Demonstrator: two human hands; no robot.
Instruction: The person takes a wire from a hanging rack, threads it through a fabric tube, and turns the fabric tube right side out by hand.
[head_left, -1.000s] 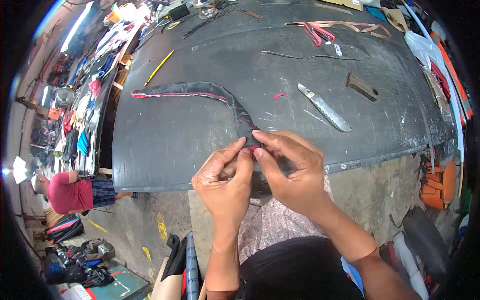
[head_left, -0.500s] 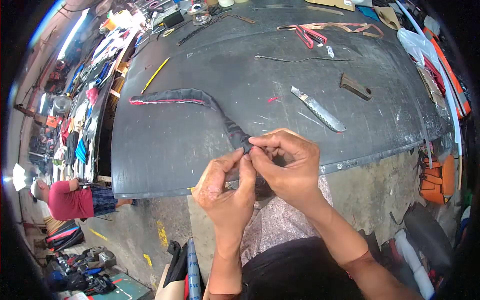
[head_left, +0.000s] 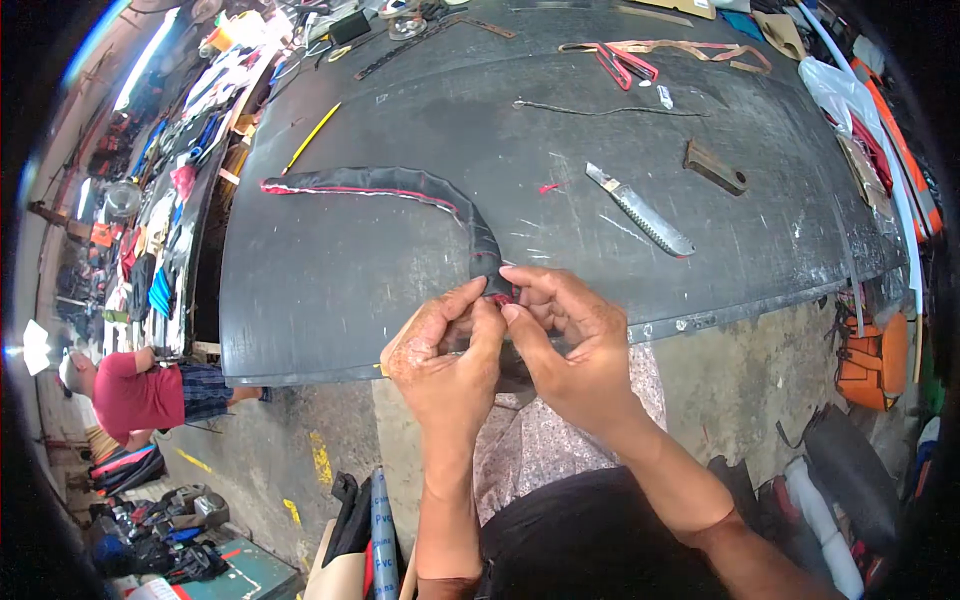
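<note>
A long black fabric piece with a red and white edge (head_left: 370,182) lies curved on the dark table, its near end raised at the front edge. My left hand (head_left: 445,340) pinches that end between thumb and forefinger. Close beside it, my right hand (head_left: 565,325) pinches the same end, where a bit of red shows between the fingertips. To the right of the strip lies a cutter knife (head_left: 640,212), with a small red scrap (head_left: 549,188) near its blade. A yellow pencil (head_left: 313,137) rests above the strip's far end.
On the dark table (head_left: 330,290) are a rusty metal piece (head_left: 715,168), a thin cord (head_left: 610,110) and red-handled scissors or snips (head_left: 625,68). A person in a red shirt (head_left: 140,398) is at the left. An orange bag (head_left: 872,360) hangs at the right.
The fabric's near part has shifted, bending down more steeply into my fingers than half a second ago, with more red showing. Both hands keep their pinch. The person at the left has moved an arm.
</note>
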